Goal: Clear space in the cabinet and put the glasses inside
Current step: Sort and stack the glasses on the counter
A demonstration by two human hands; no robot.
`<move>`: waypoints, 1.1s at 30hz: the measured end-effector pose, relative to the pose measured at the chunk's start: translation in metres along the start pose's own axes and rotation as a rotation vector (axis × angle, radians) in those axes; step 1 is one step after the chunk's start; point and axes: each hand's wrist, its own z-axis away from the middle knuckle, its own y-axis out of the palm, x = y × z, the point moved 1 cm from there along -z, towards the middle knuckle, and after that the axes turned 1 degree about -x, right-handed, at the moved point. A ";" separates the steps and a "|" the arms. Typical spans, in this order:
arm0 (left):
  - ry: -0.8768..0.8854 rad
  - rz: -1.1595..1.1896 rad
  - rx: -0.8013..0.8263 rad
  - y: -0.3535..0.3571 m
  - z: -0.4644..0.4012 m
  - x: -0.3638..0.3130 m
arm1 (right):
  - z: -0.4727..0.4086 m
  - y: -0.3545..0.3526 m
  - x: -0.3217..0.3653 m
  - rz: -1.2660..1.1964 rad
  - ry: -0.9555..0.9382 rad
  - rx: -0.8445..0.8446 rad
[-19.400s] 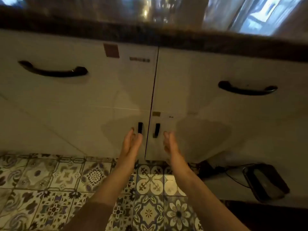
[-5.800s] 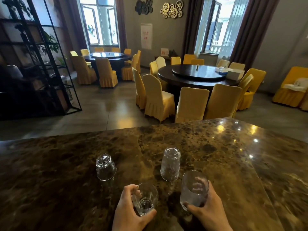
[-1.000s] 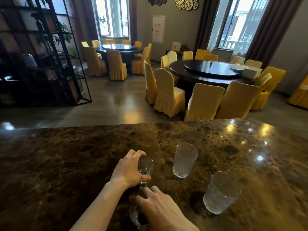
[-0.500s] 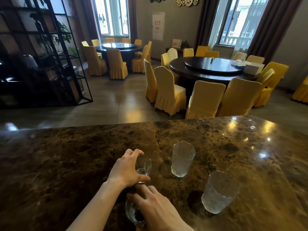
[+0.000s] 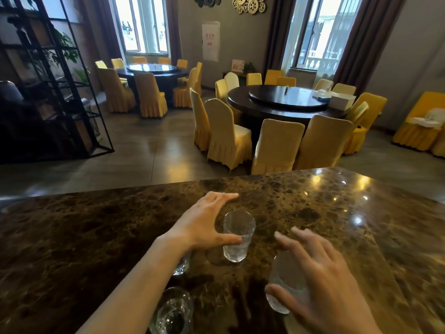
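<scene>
Several clear glasses stand on the dark marble counter (image 5: 96,232). My left hand (image 5: 204,225) is spread open around the left side of a tall glass (image 5: 238,233), thumb at its front and fingers arched behind it. My right hand (image 5: 313,273) hovers with fingers apart over a second tall glass (image 5: 280,283), thumb low beside it. A small glass (image 5: 181,267) shows partly under my left wrist. Another small glass (image 5: 173,312) stands at the near edge beside my left forearm. The cabinet is out of view.
Beyond the counter's far edge lies a dining room with round dark tables (image 5: 286,100) and yellow-covered chairs (image 5: 226,133). A black metal shelf (image 5: 55,92) stands at the left. The counter's right corner (image 5: 361,179) reflects light.
My left hand let go of the small glass and moved right to the middle tall glass. My right hand left the near small glass and moved over the right tall glass.
</scene>
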 end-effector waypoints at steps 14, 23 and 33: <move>0.023 -0.205 0.208 0.018 -0.051 -0.012 | -0.002 0.015 -0.041 -0.354 0.023 0.274; 0.011 -0.208 0.130 0.009 -0.041 -0.001 | -0.016 0.038 0.015 -0.349 -0.079 0.346; 0.011 -0.183 0.108 0.013 -0.039 0.008 | -0.023 0.051 0.036 -0.301 -0.094 0.377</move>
